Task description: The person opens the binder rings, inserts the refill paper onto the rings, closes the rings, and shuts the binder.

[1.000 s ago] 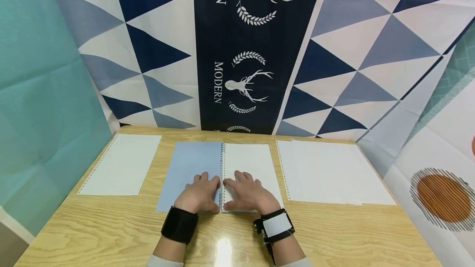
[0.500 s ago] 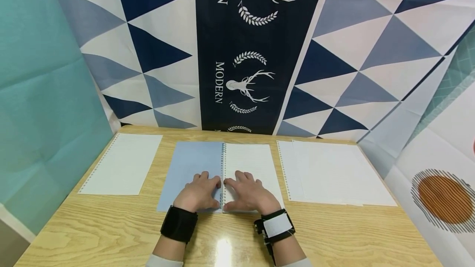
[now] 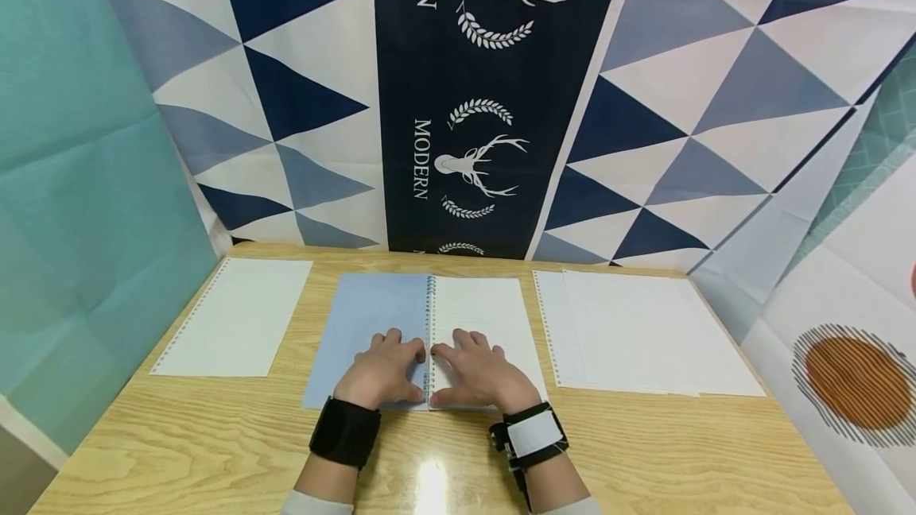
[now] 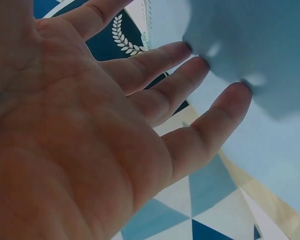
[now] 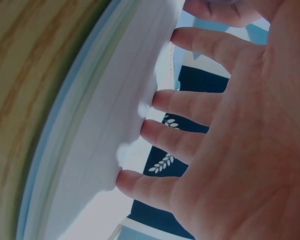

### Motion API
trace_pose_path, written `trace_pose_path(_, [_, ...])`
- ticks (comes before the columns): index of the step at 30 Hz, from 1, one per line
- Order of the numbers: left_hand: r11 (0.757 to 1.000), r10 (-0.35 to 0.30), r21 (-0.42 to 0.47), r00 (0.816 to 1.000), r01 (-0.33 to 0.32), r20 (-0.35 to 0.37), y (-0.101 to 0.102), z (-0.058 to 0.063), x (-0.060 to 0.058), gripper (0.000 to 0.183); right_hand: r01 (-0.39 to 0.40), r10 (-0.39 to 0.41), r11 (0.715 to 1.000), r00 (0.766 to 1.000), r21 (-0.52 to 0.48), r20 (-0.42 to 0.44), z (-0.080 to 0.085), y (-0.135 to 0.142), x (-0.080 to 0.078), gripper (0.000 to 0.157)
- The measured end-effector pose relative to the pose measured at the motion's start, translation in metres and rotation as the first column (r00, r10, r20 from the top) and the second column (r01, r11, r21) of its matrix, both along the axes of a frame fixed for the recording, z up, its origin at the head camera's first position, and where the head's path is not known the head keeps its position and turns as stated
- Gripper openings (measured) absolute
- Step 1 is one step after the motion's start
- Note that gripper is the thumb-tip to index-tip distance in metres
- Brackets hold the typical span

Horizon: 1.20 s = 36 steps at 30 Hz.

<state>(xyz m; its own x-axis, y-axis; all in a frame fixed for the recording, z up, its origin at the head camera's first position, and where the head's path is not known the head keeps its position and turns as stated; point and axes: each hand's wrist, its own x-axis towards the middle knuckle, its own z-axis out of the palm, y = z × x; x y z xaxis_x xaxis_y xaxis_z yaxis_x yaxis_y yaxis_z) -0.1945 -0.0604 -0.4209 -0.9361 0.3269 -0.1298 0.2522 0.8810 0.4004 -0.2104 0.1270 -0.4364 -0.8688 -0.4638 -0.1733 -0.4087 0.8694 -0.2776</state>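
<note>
An open spiral notebook lies flat on the table, its blue cover (image 3: 372, 304) on the left and a lined white page (image 3: 483, 300) on the right, joined by the wire spiral (image 3: 431, 304). My left hand (image 3: 382, 372) rests its fingertips on the blue cover beside the spiral. On the white page, the fingertips of my right hand (image 3: 479, 376) touch down just right of the spiral. The left wrist view shows the left fingertips pressed to the blue surface (image 4: 270, 50), palm raised. In the right wrist view, spread fingertips meet the page (image 5: 100, 115) above the notebook's stacked layers.
A loose punched sheet (image 3: 236, 316) lies on the wooden table (image 3: 215, 451) at the left. Several overlapping loose sheets (image 3: 644, 332) lie at the right. Patterned cloth (image 3: 300, 102) hangs behind the table, with teal cloth (image 3: 93, 181) at the left.
</note>
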Motion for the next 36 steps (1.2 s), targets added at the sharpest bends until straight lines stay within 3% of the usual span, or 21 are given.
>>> trace_pose_path(10, [0.992, -0.103, 0.074, 0.993, 0.099, 0.056, 0.007, 0.004, 0.000, 0.031, 0.015, -0.014, 0.998, 1.000, -0.055, 0.011, 0.003, 0.001, 0.003, 0.068])
trace_pose_path(14, [0.993, -0.108, 0.048, 0.994, 0.107, 0.020, 0.004, 0.002, 0.005, 0.028, -0.049, 0.044, 0.997, 0.997, -0.060, -0.069, 0.000, -0.004, 0.005, 0.051])
trace_pose_path(17, [0.989, -0.146, 0.026, 0.988, 0.147, -0.045, -0.001, -0.003, 0.010, 0.019, -0.118, 0.107, 0.990, 0.983, -0.072, -0.149, -0.003, -0.008, 0.009, 0.036])
trace_pose_path(20, [0.978, -0.204, 0.012, 0.967, 0.209, -0.155, -0.006, -0.009, 0.015, 0.010, -0.161, 0.140, 0.980, 0.975, -0.113, -0.175, -0.008, -0.010, 0.014, 0.021])
trace_pose_path(24, [0.965, -0.248, 0.004, 0.917, 0.262, -0.313, -0.009, -0.016, 0.020, 0.008, -0.173, 0.155, 0.960, 0.983, -0.218, -0.098, -0.010, -0.011, 0.020, 0.012])
trace_pose_path(26, [0.963, -0.248, 0.013, 0.903, 0.269, -0.351, -0.010, -0.019, 0.023, 0.011, -0.173, 0.161, 0.950, 0.985, -0.259, -0.065, -0.012, -0.012, 0.021, 0.015])
trace_pose_path(28, [0.960, -0.248, 0.037, 0.904, 0.278, -0.347, -0.011, -0.022, 0.025, 0.017, -0.172, 0.164, 0.945, 0.985, -0.277, -0.052, -0.013, -0.014, 0.022, 0.016])
trace_pose_path(31, [0.955, -0.242, 0.092, 0.922, 0.281, -0.303, -0.011, -0.027, 0.028, 0.023, -0.156, 0.151, 0.939, 0.988, -0.306, -0.042, -0.015, -0.013, 0.021, 0.017])
trace_pose_path(36, [0.947, -0.231, 0.154, 0.930, 0.282, -0.285, -0.008, -0.036, 0.027, 0.024, -0.081, 0.110, 0.920, 0.992, -0.383, 0.054, -0.017, -0.003, 0.019, 0.015])
